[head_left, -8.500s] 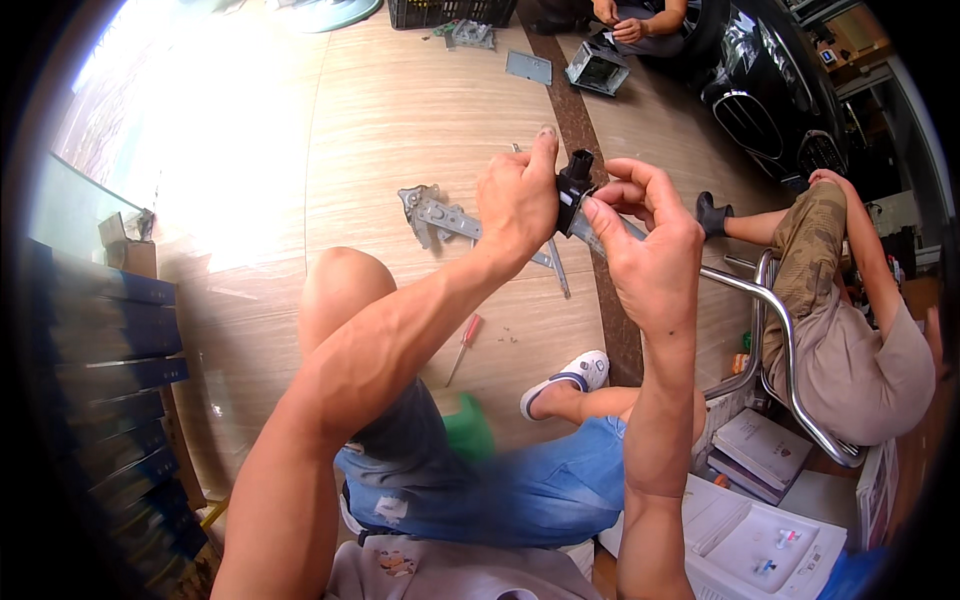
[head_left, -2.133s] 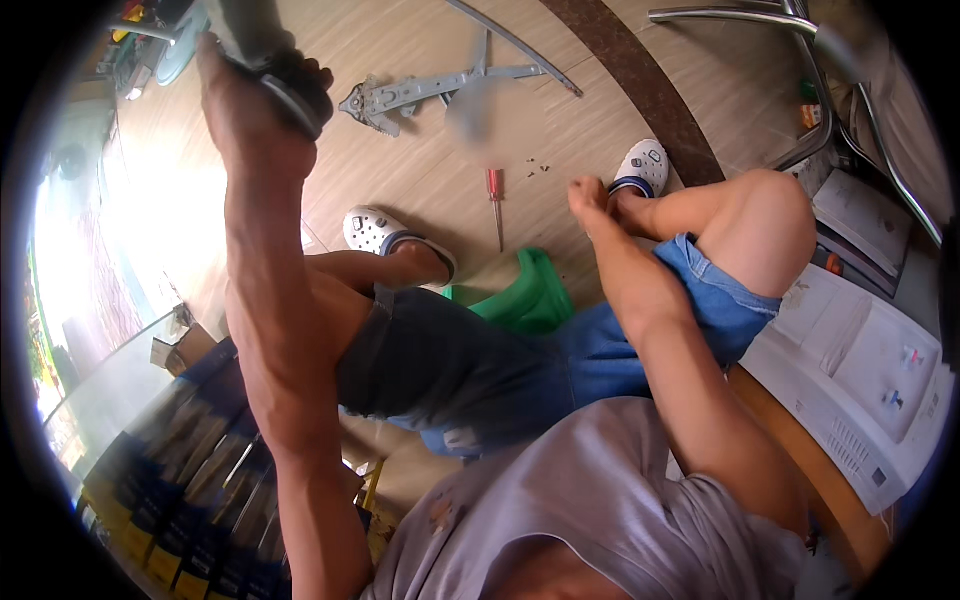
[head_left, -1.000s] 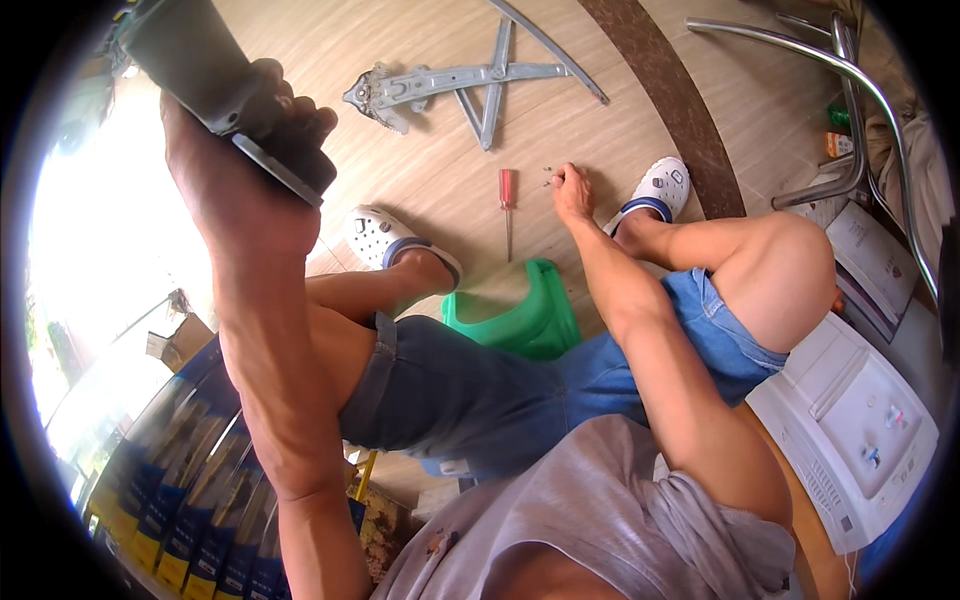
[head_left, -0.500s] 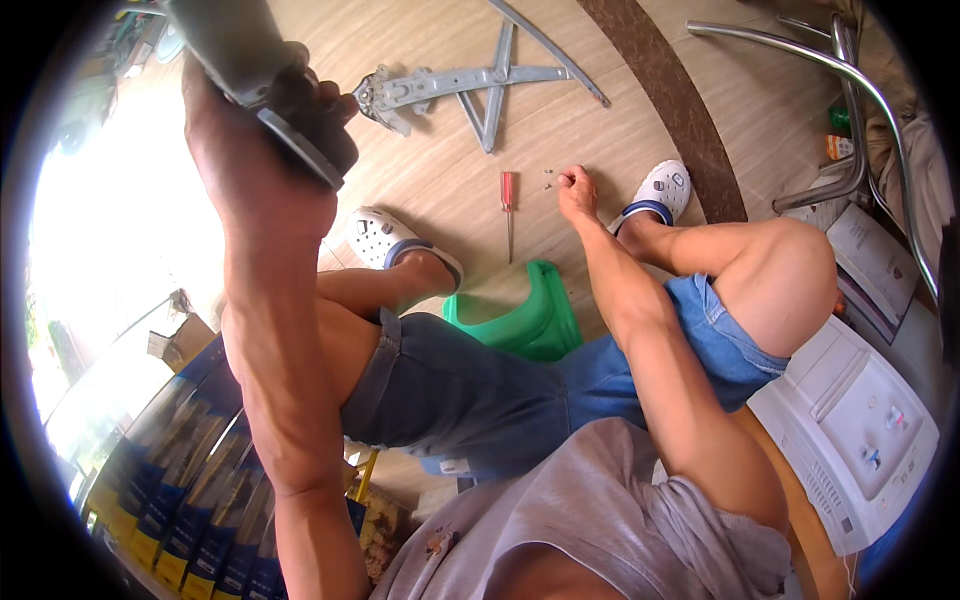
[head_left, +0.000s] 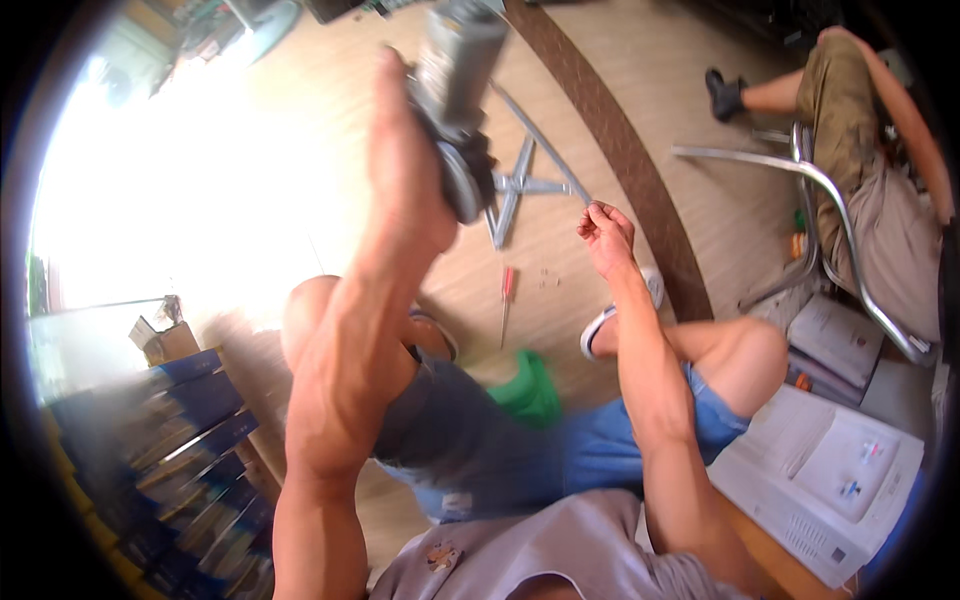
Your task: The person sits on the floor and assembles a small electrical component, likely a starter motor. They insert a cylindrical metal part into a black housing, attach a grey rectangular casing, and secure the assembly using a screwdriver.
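Note:
My left hand [head_left: 405, 185] is wrapped round a grey cylindrical motor [head_left: 458, 65] with a dark housing, raised above the floor and blurred by motion. My right hand [head_left: 610, 238] has its fingers pinched together; anything between them is too small to make out. In the picture its fingertips meet the end of a metal scissor-arm window regulator [head_left: 517, 184] lying on the floor. Whether they touch it, I cannot tell. The motor and my left hand hide the regulator's left part. Nearer to me lie a red-handled screwdriver [head_left: 507, 290] and several tiny screws [head_left: 546, 278].
A green plastic stool [head_left: 530, 390] stands between my legs. At right another person's leg [head_left: 835, 110] shows beside a chrome chair frame [head_left: 800, 160]. A white box-like appliance [head_left: 820, 480] is at lower right. Blue packages [head_left: 190, 420] are stacked at left.
My left hand has swung right with the motor. My right hand has moved away from the tiny screws. The view has shifted, bringing the other person's leg into sight.

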A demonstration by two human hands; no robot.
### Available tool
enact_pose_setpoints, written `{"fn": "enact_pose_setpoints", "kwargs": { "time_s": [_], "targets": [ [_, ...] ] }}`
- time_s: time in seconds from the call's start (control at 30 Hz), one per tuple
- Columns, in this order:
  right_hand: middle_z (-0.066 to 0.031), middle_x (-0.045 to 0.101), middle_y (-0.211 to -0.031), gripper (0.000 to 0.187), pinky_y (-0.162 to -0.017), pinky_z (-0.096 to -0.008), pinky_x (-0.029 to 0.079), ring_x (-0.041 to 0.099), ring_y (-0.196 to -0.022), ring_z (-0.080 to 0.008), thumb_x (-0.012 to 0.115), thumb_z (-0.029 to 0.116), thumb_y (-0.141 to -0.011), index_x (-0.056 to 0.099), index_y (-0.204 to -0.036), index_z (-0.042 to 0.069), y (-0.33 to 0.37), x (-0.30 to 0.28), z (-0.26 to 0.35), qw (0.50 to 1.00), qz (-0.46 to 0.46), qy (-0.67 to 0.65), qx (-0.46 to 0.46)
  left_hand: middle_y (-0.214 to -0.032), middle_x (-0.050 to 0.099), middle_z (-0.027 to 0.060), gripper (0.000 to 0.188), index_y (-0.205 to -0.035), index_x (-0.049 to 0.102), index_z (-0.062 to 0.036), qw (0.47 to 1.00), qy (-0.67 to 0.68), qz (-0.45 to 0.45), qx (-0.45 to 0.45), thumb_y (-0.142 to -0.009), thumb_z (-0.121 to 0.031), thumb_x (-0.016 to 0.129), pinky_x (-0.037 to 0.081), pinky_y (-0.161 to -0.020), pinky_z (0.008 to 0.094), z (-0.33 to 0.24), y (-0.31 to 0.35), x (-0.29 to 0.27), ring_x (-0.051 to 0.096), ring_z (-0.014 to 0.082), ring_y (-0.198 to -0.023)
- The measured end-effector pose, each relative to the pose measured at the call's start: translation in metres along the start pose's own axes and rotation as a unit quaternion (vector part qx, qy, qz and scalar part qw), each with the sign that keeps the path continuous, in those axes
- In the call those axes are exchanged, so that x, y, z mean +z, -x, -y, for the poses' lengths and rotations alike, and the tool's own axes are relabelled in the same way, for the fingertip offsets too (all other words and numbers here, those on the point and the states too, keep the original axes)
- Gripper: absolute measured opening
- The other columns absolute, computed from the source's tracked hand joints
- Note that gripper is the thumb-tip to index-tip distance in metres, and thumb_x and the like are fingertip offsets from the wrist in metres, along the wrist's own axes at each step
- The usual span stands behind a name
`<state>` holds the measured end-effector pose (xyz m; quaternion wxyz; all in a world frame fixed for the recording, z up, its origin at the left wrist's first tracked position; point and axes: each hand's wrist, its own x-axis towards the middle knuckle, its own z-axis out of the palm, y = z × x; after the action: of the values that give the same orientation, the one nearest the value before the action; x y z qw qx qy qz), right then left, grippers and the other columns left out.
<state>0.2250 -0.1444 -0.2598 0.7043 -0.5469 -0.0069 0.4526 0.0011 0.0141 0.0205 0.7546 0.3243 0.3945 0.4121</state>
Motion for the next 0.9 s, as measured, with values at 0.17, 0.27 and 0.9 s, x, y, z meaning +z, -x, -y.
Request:
{"fn": "enact_pose_setpoints", "kwargs": {
  "time_s": [0.17, 0.27, 0.9],
  "targets": [
    [-0.0065, 0.068, -0.092, 0.02, -0.071, -0.0273, 0.056, 0.064, -0.077, -0.0126, 0.065, 0.011, -0.096, 0.065, -0.113, -0.001, 0.052, 0.13, 0.165, 0.942, 0.164, 0.231, -0.18, -0.072, 0.055, 0.0067, 0.062, -0.101, 0.055, -0.0065, 0.995, 0.059, 0.044, -0.063, -0.096, -0.067, 0.043, 0.05, -0.051, 0.0343, -0.007, 0.017, 0.011, 0.056, 0.0187, -0.054],
    [-0.0074, 0.069, -0.092, 0.023, -0.072, -0.0272, 0.058, 0.066, -0.077, -0.0129, 0.065, 0.01, -0.096, 0.065, -0.114, -0.003, 0.12, 0.193, 0.221, 0.912, 0.21, 0.24, -0.258, -0.071, 0.053, 0.0055, 0.064, -0.101, 0.054, -0.0077, 0.997, 0.042, 0.037, -0.06, -0.095, -0.07, 0.043, 0.049, -0.052, 0.0344, -0.004, 0.017, 0.011, 0.054, 0.0189, -0.054],
    [-0.011, 0.072, -0.087, 0.012, -0.064, -0.0296, 0.054, 0.07, -0.073, -0.0193, 0.075, 0.006, -0.085, 0.072, -0.096, 0.002, 0.162, 0.206, 0.172, 0.772, 0.167, 0.404, -0.461, -0.086, 0.062, 0.0062, 0.058, -0.101, 0.059, -0.0091, 0.998, 0.036, 0.031, -0.032, -0.1, -0.064, 0.04, 0.052, -0.06, 0.0309, 0.025, -0.001, 0.021, 0.061, 0.0155, -0.071]
  ]
}}
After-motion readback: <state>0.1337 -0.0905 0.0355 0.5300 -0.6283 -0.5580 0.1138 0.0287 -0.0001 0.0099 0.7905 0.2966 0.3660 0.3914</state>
